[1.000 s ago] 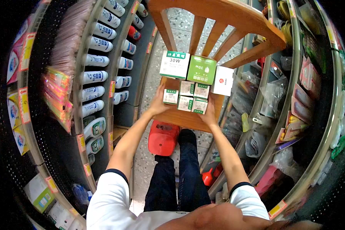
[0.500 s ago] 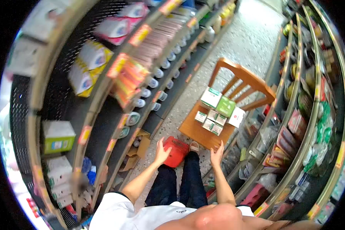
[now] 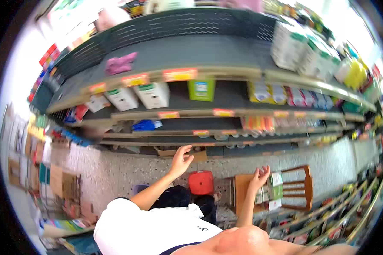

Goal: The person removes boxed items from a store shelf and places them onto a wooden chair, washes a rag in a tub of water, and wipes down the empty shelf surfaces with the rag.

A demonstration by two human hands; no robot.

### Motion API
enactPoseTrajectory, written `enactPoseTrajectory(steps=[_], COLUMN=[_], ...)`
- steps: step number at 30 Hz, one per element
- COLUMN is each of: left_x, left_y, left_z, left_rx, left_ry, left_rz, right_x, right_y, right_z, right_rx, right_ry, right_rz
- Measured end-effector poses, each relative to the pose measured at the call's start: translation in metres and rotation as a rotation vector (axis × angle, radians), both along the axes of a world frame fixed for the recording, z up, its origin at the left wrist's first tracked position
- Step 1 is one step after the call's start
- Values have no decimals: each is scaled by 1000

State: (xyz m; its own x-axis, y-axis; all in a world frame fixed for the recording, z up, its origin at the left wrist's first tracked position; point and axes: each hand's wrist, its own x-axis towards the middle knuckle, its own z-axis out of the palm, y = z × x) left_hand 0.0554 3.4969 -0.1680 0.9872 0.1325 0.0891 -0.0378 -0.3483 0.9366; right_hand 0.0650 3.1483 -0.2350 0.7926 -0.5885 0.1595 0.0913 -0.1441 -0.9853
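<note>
My left hand (image 3: 182, 162) is raised over the floor in front of the lower shelves, its fingers loosely curled and apart, with nothing in it. Below and to its right is a small red stool (image 3: 201, 182) near my feet. My right hand (image 3: 259, 177) hangs over a wooden chair (image 3: 242, 193), palm up with fingers spread, holding nothing. From this angle it overlaps several small boxes on the seat. Among them are a green-and-white box (image 3: 275, 179) and a white box (image 3: 274, 205).
A long shelf unit (image 3: 217, 72) spans the front. It carries white boxes (image 3: 153, 94), a green box (image 3: 201, 89), yellow packs (image 3: 267, 92) and a pink item (image 3: 121, 63). Cardboard boxes (image 3: 64, 182) stand at left. Another shelf rack (image 3: 340, 212) is at lower right.
My view has swung left from along the aisle to face the shelf. The stool and chair now appear lower, with the chair to the right. Both hands stay empty.
</note>
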Motion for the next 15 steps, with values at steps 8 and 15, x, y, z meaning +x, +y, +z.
enactPoseTrajectory(steps=[8,15], left_x=[-40,-105], left_y=[182,324], left_z=[78,91], left_rx=[-127,-274], left_ry=[-255,-312], left_rz=[267,524], right_x=[32,58], right_y=[225,385], right_z=[131,256], right_rx=[121,-201], right_ry=[-310,-601], right_rz=[397,597])
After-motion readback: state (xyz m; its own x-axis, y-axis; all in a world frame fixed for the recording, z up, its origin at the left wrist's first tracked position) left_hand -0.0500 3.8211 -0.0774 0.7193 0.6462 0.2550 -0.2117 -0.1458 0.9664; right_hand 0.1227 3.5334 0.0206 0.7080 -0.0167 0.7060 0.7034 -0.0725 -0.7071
